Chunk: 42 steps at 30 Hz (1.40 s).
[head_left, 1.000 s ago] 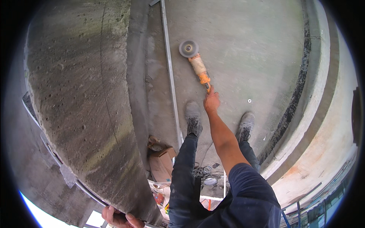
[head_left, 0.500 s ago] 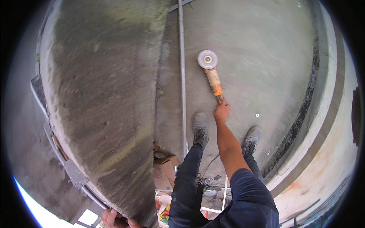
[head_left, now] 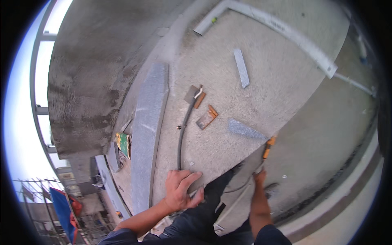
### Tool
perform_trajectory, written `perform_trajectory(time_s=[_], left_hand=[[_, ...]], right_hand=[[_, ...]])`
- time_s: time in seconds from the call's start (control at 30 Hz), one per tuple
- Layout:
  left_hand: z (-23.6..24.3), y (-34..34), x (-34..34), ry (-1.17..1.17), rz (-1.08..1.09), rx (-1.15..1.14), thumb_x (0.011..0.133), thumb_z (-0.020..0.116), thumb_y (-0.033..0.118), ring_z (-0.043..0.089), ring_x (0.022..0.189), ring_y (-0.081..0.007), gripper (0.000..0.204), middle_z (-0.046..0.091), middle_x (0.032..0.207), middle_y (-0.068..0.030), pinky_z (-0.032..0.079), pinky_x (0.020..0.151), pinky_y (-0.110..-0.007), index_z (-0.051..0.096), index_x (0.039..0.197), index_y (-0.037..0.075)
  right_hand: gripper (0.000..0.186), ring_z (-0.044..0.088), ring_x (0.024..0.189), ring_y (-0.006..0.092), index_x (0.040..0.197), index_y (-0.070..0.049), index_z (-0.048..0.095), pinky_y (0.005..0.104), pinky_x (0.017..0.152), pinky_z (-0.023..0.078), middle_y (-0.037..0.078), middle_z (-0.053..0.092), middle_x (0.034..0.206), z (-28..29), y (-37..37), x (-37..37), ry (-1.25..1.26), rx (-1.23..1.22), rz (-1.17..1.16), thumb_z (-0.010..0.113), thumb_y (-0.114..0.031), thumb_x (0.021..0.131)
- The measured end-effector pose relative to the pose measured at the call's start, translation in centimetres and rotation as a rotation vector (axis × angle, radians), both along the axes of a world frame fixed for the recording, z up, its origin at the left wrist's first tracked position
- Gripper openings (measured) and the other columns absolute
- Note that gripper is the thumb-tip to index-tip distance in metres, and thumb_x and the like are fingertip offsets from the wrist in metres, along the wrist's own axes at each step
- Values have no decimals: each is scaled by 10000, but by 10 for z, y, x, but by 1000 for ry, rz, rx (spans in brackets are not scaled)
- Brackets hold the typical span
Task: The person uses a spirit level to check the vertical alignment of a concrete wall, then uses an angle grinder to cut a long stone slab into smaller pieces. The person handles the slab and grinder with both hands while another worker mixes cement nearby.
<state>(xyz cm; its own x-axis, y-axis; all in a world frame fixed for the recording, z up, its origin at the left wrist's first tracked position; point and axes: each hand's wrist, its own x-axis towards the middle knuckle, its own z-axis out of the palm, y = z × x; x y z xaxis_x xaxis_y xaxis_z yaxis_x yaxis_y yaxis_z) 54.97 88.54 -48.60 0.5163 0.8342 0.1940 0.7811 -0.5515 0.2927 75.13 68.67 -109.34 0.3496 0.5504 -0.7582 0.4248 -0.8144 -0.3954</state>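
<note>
Orange grinder (head_left: 268, 149) points ahead of the clasping right hand (head_left: 260, 177), long axis leaning slightly right. Left hand (head_left: 179, 190) half-spread by the hose (head_left: 181, 136).

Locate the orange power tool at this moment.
In the head view, the orange power tool is right of centre, held in the right hand by the edge of the concrete slab, near the grey stone wedge's narrow tip.

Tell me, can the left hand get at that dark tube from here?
Probably yes. The dark tube has its near end right by the left hand, nothing visible lies between them, and the hand looks loosely open.
</note>
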Motion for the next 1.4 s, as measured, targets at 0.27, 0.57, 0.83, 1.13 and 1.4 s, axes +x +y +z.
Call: perform_trajectory(time_s=[0.27, 0.57, 0.83, 1.13, 1.4], left_hand=[[14, -23, -18, -214, 64, -190, 886, 797, 202, 641, 1140, -370, 514, 684, 1267, -154, 483, 975, -495, 724, 1386, 110], [78, -102, -136, -24, 773, -393, 812, 940, 365, 391, 1575, -507, 1083, 381, 1723, -306, 338, 1273, -624, 386, 1705, 102], [84, -122, -200, 221, 1053, -585, 589, 1067, 454, 408, 1558, -502, 1505, 349, 1725, -333, 322, 1271, -640, 213, 1783, 122], [81, -110, -203, 138, 994, -532, 546, 1055, 374, 504, 1460, -467, 1465, 520, 1576, -290, 378, 1213, -594, 281, 1765, 128], [84, -32, -125, 101, 1005, -545, 581, 1044, 413, 490, 1493, -460, 1421, 516, 1594, -284, 367, 1219, -619, 301, 1759, 134]], right_hand=[[210, 797, 819, 368, 1080, -29, 795, 458, 823, 635, 160, 797, 840, 349, -90, 14, 105, 284, 57, 742, -196, 963], [156, 755, 810, 335, 1122, -42, 763, 421, 752, 594, 177, 740, 894, 650, 149, -5, 141, 851, 352, 763, -121, 988], [633, 386, 1584, 463, 1535, -173, 647, 602, 1280, 346, 191, 436, 1723, 688, 313, -78, -258, 896, 849, 819, -365, 957], [486, 415, 1593, 406, 1471, -225, 699, 633, 1281, 348, 171, 508, 1683, 624, 365, -35, -458, 858, 1134, 748, -388, 1016], [523, 658, 1273, 441, 1428, -97, 702, 524, 1070, 532, 228, 680, 1412, 648, 444, 64, -500, 879, 546, 804, -370, 993]])
